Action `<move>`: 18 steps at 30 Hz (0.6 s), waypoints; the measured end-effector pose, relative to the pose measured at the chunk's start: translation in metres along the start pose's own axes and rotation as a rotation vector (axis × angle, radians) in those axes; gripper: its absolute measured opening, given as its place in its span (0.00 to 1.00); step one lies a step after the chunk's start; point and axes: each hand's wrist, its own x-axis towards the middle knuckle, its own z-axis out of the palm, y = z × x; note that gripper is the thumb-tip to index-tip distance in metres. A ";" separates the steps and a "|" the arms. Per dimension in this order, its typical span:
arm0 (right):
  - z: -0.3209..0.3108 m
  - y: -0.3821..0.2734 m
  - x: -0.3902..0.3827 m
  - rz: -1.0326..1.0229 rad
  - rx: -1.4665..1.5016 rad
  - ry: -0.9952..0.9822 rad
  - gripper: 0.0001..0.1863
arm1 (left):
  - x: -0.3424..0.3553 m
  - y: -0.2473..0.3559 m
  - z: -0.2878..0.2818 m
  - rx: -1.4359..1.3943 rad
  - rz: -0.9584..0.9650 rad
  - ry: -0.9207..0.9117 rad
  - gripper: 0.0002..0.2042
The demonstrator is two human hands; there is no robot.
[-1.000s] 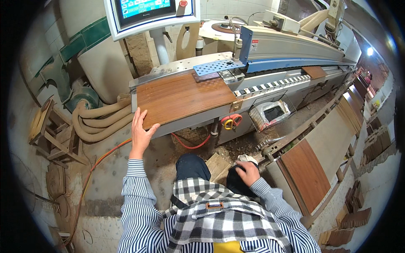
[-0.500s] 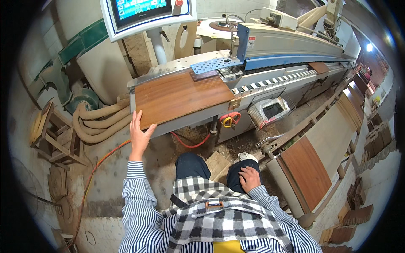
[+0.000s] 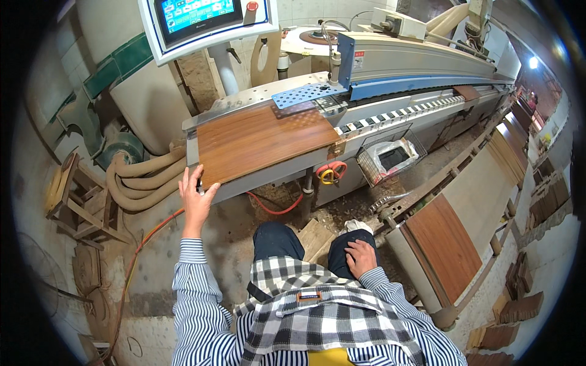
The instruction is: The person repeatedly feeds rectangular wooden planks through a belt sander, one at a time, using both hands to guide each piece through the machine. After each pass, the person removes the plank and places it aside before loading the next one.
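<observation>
While the right hand has settled loose-fingered on the knee, the left hand, fingers spread, touches the board.

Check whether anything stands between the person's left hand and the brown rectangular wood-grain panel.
Nothing visible does: the left hand is at the near left corner of the panel. The flat blue perforated plate overhangs the far right corner, away from the hand.

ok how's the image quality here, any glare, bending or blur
In the head view, the far lamp glares at upper right; also in the head view, fisheye distortion curves the machine's long beam and the corners go black; the left hand looks reasonably sharp there.
</observation>
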 end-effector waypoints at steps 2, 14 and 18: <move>0.000 0.001 0.000 0.005 0.003 -0.003 0.14 | 0.004 0.011 0.007 0.003 0.018 -0.007 0.31; 0.002 0.007 0.000 0.038 0.204 0.122 0.13 | 0.027 0.068 0.079 -0.035 0.290 -0.113 0.28; -0.016 0.037 0.006 0.064 0.132 0.317 0.14 | 0.021 0.076 0.097 0.132 0.431 -0.067 0.27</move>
